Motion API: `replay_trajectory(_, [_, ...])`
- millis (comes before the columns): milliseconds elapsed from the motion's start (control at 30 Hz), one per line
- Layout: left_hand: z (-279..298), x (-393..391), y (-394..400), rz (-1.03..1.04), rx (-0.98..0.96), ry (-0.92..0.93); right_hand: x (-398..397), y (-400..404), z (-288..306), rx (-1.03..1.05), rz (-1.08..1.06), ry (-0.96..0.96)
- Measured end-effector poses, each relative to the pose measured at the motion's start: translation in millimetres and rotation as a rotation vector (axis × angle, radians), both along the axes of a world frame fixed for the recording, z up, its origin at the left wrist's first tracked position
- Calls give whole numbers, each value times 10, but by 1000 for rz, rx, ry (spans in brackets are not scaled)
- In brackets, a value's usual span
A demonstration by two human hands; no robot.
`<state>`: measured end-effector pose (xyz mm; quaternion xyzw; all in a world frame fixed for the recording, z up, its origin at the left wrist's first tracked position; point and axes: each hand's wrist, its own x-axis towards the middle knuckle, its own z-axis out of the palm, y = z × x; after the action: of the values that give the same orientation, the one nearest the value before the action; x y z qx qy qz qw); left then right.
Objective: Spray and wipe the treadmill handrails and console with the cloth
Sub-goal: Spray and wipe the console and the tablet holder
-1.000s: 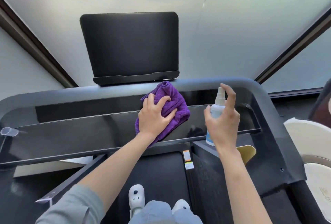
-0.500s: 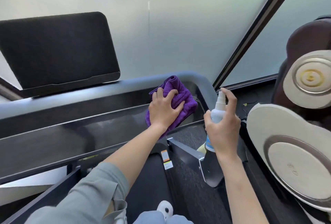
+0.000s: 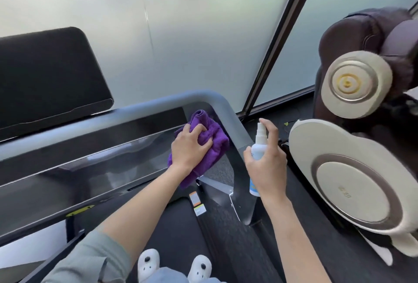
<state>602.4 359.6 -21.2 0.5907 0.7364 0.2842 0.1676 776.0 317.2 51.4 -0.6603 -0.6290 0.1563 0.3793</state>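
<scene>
Fingers of the left hand [image 3: 191,147] curl into the purple cloth [image 3: 204,147], pressing it onto the glossy black console [image 3: 90,169] at its far right end, right against the inner bend of the grey handrail [image 3: 228,113]. Just right of that rail, the right hand [image 3: 267,165] wraps a white spray bottle [image 3: 257,147], index finger on the nozzle top; the hand hides the bottle's middle. Beyond the rail's outer edge a narrow dark strip of floor separates the treadmill from a cream-and-brown massage chair [image 3: 350,169], cut off at the right edge. A black screen [image 3: 45,74] stands far left, cropped by the left edge. White slippers [image 3: 149,264] show on the belt [image 3: 181,237] near the bottom.
</scene>
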Motion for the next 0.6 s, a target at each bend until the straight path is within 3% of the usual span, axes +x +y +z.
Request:
replay_trajectory(200, [138, -265, -194, 215, 87, -334, 22, 151, 137, -6, -121, -70])
replay_trajectory(600, [288, -682, -327, 147, 90, -437, -127, 7, 16, -44, -263, 21])
